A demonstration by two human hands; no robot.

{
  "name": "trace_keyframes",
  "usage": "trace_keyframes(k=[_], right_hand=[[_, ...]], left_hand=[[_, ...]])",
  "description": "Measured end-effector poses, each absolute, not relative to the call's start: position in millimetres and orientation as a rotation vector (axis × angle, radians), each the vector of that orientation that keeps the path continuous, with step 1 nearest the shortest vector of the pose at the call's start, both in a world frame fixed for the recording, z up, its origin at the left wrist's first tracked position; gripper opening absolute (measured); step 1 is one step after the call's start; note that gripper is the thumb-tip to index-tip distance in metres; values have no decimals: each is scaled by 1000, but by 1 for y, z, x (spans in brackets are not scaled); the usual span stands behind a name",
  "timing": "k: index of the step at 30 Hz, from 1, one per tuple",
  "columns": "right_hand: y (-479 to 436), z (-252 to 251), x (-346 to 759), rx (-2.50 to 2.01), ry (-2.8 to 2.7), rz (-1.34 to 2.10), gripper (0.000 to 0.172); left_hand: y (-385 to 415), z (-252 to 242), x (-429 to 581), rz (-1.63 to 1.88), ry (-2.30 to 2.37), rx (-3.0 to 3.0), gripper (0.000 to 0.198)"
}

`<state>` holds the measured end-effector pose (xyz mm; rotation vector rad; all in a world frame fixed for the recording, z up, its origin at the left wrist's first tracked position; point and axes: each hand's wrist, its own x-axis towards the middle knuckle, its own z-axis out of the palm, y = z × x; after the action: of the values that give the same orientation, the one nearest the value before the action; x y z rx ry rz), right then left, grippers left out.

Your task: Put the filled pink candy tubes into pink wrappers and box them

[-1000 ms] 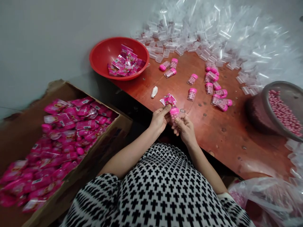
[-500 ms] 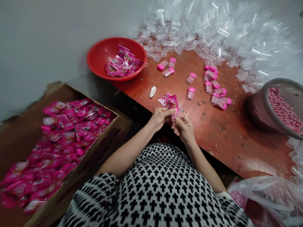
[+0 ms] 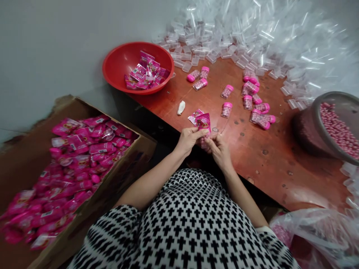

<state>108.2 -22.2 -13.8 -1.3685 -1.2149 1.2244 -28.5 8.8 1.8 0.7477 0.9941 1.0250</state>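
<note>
At the table's near edge, my left hand (image 3: 188,141) is closed with its thumb on a pink printed packet (image 3: 203,120). Pink beads show below the print, in a small clear bottle (image 3: 204,139) against or inside the packet; which of these I cannot tell. The fingers of my right hand (image 3: 220,150) pinch the bottle's lower end. Just behind lies a shiny pink-and-clear sachet (image 3: 195,116), partly covered by the packet. Capped bottles of pink beads (image 3: 226,110) lie or stand farther back on the table.
A red bowl (image 3: 112,71) of pink sachets stands at the back left. Clear empty bottles (image 3: 252,33) are heaped behind. A grey bucket (image 3: 304,127) of pink beads is at right. Left, a cardboard box (image 3: 112,173) holds wrapped pink packs. A white lump (image 3: 181,107) lies nearby.
My right hand's fingers have shifted slightly up along the bottle, and the packet has tilted a little. The left hand keeps its grip.
</note>
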Motion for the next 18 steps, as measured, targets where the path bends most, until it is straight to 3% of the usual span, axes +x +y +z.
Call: trace_keyframes(k=[4,9,18], right_hand=[[5,15,133,-1403,-1547,744,37],[32,34,133,-1339,-1872,827,37],[4,-1,109,-1344,-1155,950,28]], left_hand=[[3,0,-32,900,1180,1206,26],[-6,5,-24,845,1088,1279,28],[4,0,-35,1031,975,613,27]])
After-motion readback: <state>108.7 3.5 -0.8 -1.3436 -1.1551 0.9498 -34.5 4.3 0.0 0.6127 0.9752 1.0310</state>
